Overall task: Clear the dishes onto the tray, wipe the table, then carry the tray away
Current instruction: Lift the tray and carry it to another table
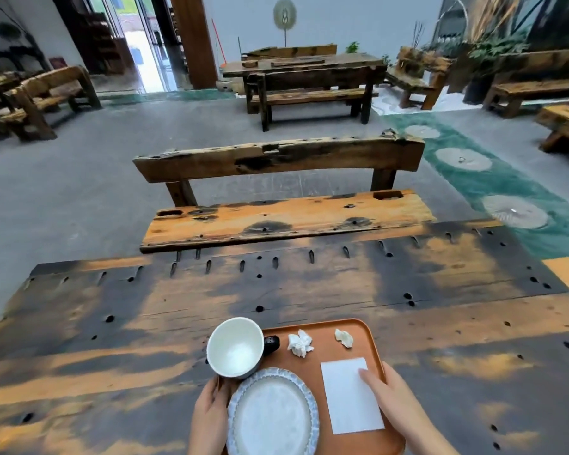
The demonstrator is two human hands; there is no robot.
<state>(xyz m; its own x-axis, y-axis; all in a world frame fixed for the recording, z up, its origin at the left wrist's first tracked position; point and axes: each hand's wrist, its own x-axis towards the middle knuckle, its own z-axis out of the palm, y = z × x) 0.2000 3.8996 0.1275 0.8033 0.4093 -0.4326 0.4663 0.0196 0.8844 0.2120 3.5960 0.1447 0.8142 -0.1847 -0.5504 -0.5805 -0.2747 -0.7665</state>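
An orange tray [342, 326] is in front of me above the dark wooden table [276, 290]. On it stand a white cup with a dark handle [235, 348], a pale ridged plate [271, 415], a flat white napkin [350, 395] and two crumpled tissues [300, 343] [344, 338]. My left hand [211, 412] grips the tray's left edge beside the plate. My right hand [391, 402] grips the right edge, its thumb lying on the napkin. I cannot tell whether the tray rests on the table or is lifted.
A wooden bench [283, 221] with a backrest stands just beyond the table's far edge. More benches and tables [309, 77] fill the room behind it. Grey floor lies to the left, and a green path with round stones [513, 211] runs along the right.
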